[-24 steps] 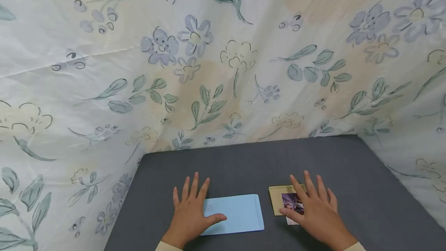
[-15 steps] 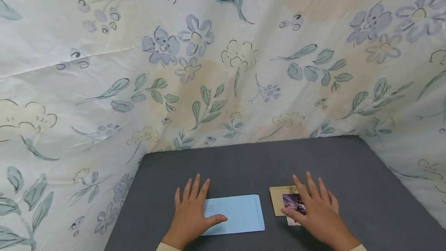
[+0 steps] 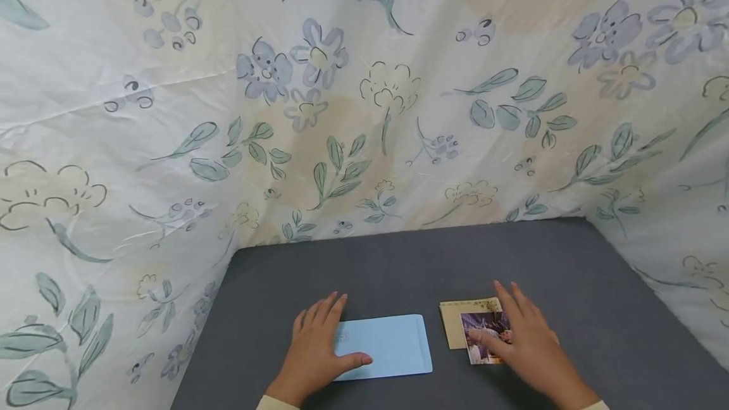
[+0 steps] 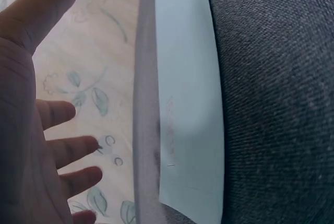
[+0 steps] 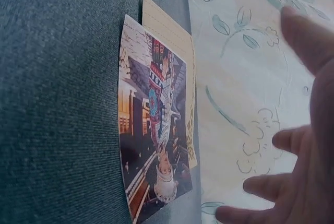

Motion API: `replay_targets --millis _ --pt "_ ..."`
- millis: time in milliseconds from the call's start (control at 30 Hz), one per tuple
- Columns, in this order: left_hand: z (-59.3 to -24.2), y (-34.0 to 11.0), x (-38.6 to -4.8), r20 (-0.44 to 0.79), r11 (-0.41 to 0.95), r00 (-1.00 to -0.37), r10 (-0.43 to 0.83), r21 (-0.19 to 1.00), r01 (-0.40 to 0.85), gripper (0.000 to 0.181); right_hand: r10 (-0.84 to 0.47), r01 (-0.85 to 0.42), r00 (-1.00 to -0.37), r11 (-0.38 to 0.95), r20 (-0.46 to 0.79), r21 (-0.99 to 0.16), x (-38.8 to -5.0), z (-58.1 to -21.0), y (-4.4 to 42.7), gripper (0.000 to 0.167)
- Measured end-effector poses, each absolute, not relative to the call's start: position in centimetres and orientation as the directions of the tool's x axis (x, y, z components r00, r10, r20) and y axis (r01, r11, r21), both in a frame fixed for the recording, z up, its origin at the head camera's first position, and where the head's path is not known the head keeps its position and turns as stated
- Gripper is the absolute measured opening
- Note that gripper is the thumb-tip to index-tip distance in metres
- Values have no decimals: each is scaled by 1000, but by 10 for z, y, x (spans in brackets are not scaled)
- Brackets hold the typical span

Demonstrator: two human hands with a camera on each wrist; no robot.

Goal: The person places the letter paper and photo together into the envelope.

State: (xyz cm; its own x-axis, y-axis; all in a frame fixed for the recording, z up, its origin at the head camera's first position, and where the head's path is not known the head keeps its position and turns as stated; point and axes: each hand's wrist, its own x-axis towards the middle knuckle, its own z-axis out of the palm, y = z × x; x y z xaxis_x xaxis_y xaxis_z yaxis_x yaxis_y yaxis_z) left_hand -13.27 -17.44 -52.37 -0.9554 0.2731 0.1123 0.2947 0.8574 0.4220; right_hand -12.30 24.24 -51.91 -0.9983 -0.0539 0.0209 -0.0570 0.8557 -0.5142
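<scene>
A light blue envelope (image 3: pixel 387 347) lies flat on the dark grey table. Over its left end hovers my left hand (image 3: pixel 313 347), fingers loosely spread; the left wrist view shows a gap between this hand (image 4: pixel 36 109) and the envelope (image 4: pixel 190 104). To the right, a printed photo (image 3: pixel 484 337) showing a figure in ornate dress partly covers a tan card or paper (image 3: pixel 452 324). My right hand (image 3: pixel 532 347) is above the photo's right side and hides part of it. In the right wrist view that hand (image 5: pixel 297 151) is apart from the photo (image 5: pixel 154 125), holding nothing.
The dark grey tabletop (image 3: pixel 398 271) has rounded far corners. Behind it and along both sides hangs a pale floral cloth (image 3: pixel 364 112). A strip of table separates the envelope from the photo and the tan card.
My right hand has shifted a little to the right and turned, showing more of the photo. The fingers of my left hand have drawn closer together and bent slightly. The papers lie still.
</scene>
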Motion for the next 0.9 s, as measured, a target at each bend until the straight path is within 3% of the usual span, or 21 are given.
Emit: replay_targets --millis 333,600,900 --pt "-531 -173 -136 65 825 -935 348 453 338 118 6 54 -997 776 -79 -628 -129 -520 261 127" --pt "-540 -172 -138 30 823 -929 370 454 342 120 30 85 -995 747 -94 -659 -133 -525 271 109" --pt "-544 -171 -141 -31 823 -920 390 460 333 120 54 161 -984 669 -168 -725 -135 -527 276 103"
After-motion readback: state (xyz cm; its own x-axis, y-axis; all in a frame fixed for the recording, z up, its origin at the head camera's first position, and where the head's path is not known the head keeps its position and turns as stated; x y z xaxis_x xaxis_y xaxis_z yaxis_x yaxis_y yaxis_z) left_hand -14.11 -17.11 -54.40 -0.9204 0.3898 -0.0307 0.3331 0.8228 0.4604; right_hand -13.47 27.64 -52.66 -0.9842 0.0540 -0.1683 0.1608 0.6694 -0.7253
